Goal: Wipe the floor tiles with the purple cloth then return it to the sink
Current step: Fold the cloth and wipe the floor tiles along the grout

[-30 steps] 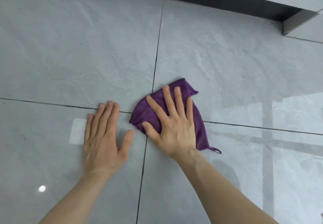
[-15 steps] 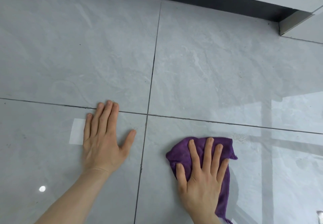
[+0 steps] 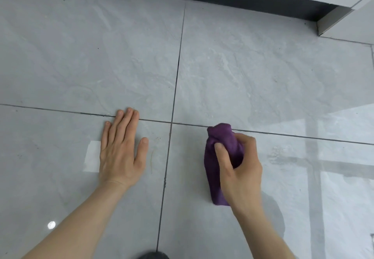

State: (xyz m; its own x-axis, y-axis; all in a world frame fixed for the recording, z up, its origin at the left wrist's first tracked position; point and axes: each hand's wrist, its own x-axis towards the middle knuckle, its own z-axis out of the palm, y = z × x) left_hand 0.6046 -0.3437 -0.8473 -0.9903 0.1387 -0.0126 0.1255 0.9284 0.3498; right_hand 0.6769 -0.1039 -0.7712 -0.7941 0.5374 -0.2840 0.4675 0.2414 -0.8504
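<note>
while bunched, purple cloth [image 3: 221, 149] fills right hand [image 3: 240, 169].

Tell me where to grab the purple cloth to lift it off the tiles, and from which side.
Grip the bunched middle of the purple cloth, coming from above on its right side, as the right hand does now: thumb over the left face, fingers curled around the right. The cloth is gathered into a narrow upright wad, so one hand closes around it. The left hand lies flat on the tile.

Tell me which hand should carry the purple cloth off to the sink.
Right. The right hand is already closed around the bunched purple cloth, while the left hand lies flat on the floor tiles, apart from it.
</note>
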